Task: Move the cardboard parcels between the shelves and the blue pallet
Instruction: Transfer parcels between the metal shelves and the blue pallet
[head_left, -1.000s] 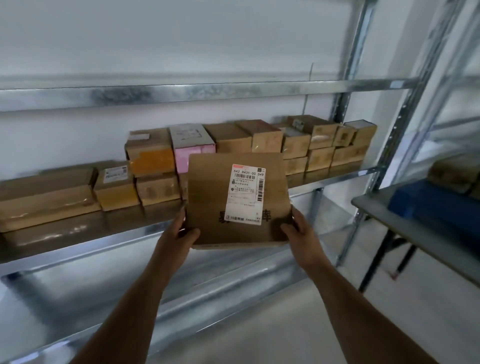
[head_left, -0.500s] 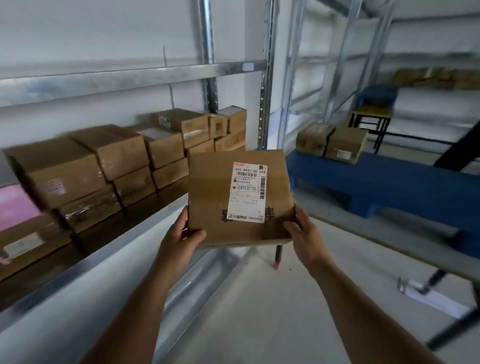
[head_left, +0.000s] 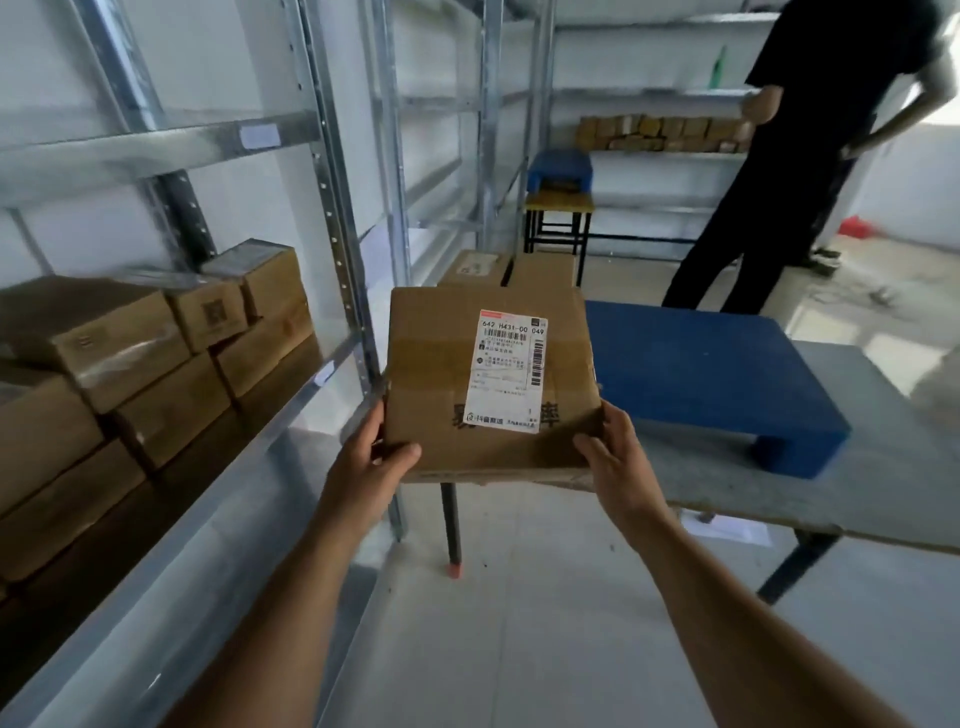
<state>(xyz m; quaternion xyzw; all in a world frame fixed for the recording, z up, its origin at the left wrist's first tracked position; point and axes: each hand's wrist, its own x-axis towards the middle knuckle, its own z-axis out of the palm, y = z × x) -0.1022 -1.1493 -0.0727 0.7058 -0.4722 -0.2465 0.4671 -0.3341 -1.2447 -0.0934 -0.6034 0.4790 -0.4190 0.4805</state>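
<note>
the cardboard parcel (head_left: 491, 384) is held in the air, gripped at its near corners by the left hand (head_left: 371, 462) and right hand (head_left: 615, 457); the blue pallet (head_left: 711, 374) lies ahead and rightward, nearer the right hand

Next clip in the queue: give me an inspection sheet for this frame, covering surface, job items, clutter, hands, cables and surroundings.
Surface: grey table carrying the blue pallet; the pallet's visible top is bare.
Job's things: held parcel with a white shipping label, carried in the air in front of the pallet; two more parcels behind it; stacked parcels on the left shelf.
Clutter: a paper sheet and a red object on the floor.
Hands: left hand and right hand each grip a lower corner of the held parcel.
Cables: nothing seen.
Surroundings: metal racking, far shelf of boxes, stool, person in black.
</note>
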